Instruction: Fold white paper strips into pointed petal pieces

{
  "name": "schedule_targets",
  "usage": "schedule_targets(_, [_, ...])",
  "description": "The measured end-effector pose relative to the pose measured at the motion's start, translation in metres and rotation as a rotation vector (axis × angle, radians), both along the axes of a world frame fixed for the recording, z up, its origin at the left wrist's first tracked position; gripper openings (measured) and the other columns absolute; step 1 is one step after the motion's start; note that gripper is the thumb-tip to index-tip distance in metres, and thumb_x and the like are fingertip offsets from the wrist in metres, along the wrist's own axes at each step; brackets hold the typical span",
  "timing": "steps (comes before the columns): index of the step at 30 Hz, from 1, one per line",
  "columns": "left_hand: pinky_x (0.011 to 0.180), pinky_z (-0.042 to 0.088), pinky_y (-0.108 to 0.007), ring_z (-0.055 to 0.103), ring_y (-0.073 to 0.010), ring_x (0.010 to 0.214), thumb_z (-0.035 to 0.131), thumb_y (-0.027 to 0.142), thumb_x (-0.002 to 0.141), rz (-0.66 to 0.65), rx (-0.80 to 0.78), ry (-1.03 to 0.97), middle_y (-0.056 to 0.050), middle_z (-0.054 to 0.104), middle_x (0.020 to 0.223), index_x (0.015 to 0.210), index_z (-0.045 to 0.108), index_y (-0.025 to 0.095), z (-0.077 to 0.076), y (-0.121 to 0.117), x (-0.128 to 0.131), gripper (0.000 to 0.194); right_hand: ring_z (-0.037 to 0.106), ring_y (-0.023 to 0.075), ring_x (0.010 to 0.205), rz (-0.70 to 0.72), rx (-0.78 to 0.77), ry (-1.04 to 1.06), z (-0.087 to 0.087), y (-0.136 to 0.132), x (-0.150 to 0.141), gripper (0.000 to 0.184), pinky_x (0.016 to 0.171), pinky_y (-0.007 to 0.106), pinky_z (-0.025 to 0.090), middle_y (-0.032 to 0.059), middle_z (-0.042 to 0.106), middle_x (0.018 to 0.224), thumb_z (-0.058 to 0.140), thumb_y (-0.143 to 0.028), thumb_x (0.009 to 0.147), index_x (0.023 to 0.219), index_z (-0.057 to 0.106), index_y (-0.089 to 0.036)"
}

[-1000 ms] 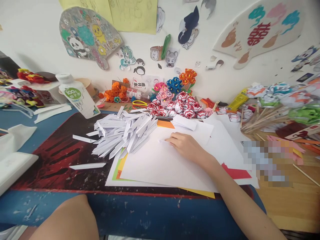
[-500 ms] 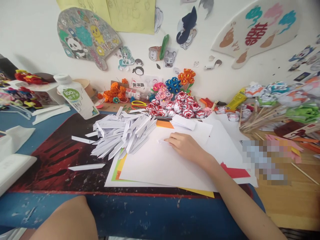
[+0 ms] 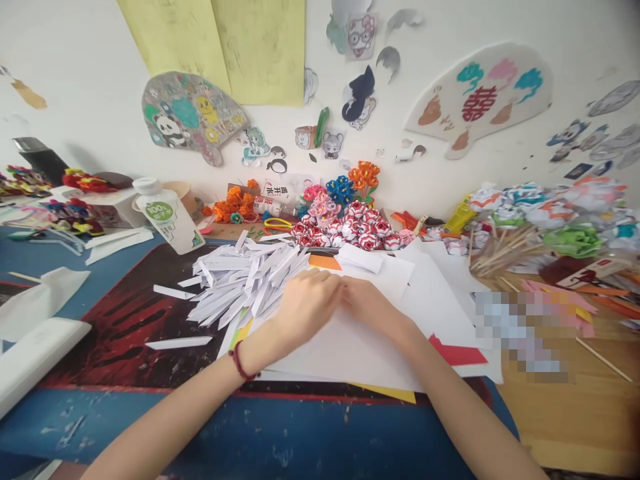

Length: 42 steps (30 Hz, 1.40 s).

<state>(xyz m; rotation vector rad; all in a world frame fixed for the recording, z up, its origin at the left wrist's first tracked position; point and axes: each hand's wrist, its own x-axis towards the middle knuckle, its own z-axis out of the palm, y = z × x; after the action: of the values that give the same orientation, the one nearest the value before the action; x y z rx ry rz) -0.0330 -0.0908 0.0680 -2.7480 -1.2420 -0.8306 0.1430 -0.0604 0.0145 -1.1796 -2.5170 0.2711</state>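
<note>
Matt white paper meets our eye in the folded strips [image 3: 240, 283] and in the smooth, flat sheets [image 3: 360, 353]. We see a worn blue surface [image 3: 280, 433] (scuffed and flecked with pale marks), a smooth bottle [image 3: 173, 223] that looks like white plastic, and ruffled, papery red-and-white flowers [image 3: 365, 227]. At right, we note a smooth, pale wooden tabletop [image 3: 590, 420] and thin, matt sticks [image 3: 500, 253], apparently wood.

White wall [image 3: 280, 120], yellow sheets [image 3: 263, 57] on it, blue tabletop [image 3: 280, 440], wooden surface [image 3: 590, 413], perhaps daylight
</note>
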Motion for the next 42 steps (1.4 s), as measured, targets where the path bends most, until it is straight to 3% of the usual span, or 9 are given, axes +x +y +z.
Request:
schedule_targets(3, [0.065, 0.04, -0.029, 0.059, -0.0197, 0.079, 0.052, 0.027, 0.091, 0.059, -0.035, 0.184, -0.004, 0.067, 0.08, 0.083, 0.064, 0.018, -0.038, 0.035, -0.008, 0.017, 0.06, 0.018, 0.082, 0.004, 0.06, 0.012, -0.004, 0.004, 0.002, 0.019, 0.075, 0.029, 0.046, 0.0073, 0.064, 0.088, 0.046, -0.009, 0.092, 0.09, 0.065, -0.013])
schedule_targets(6, [0.071, 0.039, -0.032, 0.057, -0.0216, 0.085, 0.054, 0.027, 0.091, 0.048, 0.027, 0.29, -0.005, 0.065, 0.084, 0.083, 0.063, 0.016, -0.052, 0.044, -0.013, 0.017, 0.059, 0.0173, 0.078, 0.006, 0.104, 0.032, -0.006, 0.007, 0.003, 0.016, 0.072, 0.029, 0.045, 0.0058, 0.063, 0.083, 0.049, -0.01, 0.091, 0.083, 0.063, -0.013])
schedule_targets(15, [0.072, 0.039, -0.034, 0.052, -0.021, 0.083, 0.05, 0.017, 0.091, -0.068, 0.085, 0.431, -0.006, 0.059, 0.086, 0.084, 0.057, 0.015, -0.046, 0.043, -0.014, 0.011, 0.057, 0.0165, 0.076, -0.017, 0.058, 0.064, 0.003, 0.008, 0.01, 0.015, 0.07, 0.028, 0.043, 0.0048, 0.061, 0.081, 0.051, -0.011, 0.09, 0.079, 0.061, -0.014])
schedule_targets(21, [0.067, 0.039, -0.034, 0.052, -0.0209, 0.079, 0.049, 0.015, 0.091, -0.087, 0.091, 0.467, -0.006, 0.057, 0.083, 0.084, 0.057, 0.015, -0.045, 0.043, -0.025, 0.011, 0.056, 0.0173, 0.079, 0.004, 0.142, -0.026, 0.004, 0.009, 0.013, 0.02, 0.072, 0.029, 0.042, 0.0057, 0.062, 0.083, 0.047, -0.007, 0.091, 0.081, 0.062, -0.015])
schedule_targets(29, [0.066, 0.04, -0.033, 0.054, -0.0206, 0.078, 0.053, 0.015, 0.089, -0.162, 0.106, 0.522, -0.007, 0.057, 0.08, 0.079, 0.056, 0.015, -0.041, 0.037, -0.03, 0.01, 0.052, 0.0183, 0.071, 0.023, 0.204, -0.149, 0.003, 0.01, 0.014, 0.026, 0.067, 0.031, 0.036, 0.0043, 0.059, 0.069, 0.049, -0.007, 0.088, 0.073, 0.068, -0.016])
schedule_targets(37, [0.063, 0.041, -0.034, 0.055, -0.0218, 0.078, 0.057, 0.01, 0.085, -0.183, 0.14, 0.581, -0.007, 0.059, 0.082, 0.083, 0.056, 0.013, -0.043, 0.037, -0.03, 0.004, 0.057, 0.0181, 0.08, -0.019, 0.159, -0.097, 0.004, 0.007, 0.011, 0.014, 0.072, 0.03, 0.041, 0.0052, 0.063, 0.084, 0.058, -0.021, 0.09, 0.09, 0.07, -0.015])
schedule_targets(42, [0.064, 0.042, -0.034, 0.055, -0.0217, 0.078, 0.054, 0.01, 0.087, -0.143, 0.154, 0.544, -0.007, 0.058, 0.082, 0.082, 0.054, 0.014, -0.048, 0.037, -0.028, 0.006, 0.057, 0.0194, 0.082, -0.005, 0.259, -0.133, -0.001, 0.008, 0.004, 0.018, 0.074, 0.032, 0.041, 0.006, 0.063, 0.084, 0.052, -0.02, 0.093, 0.09, 0.068, -0.014])
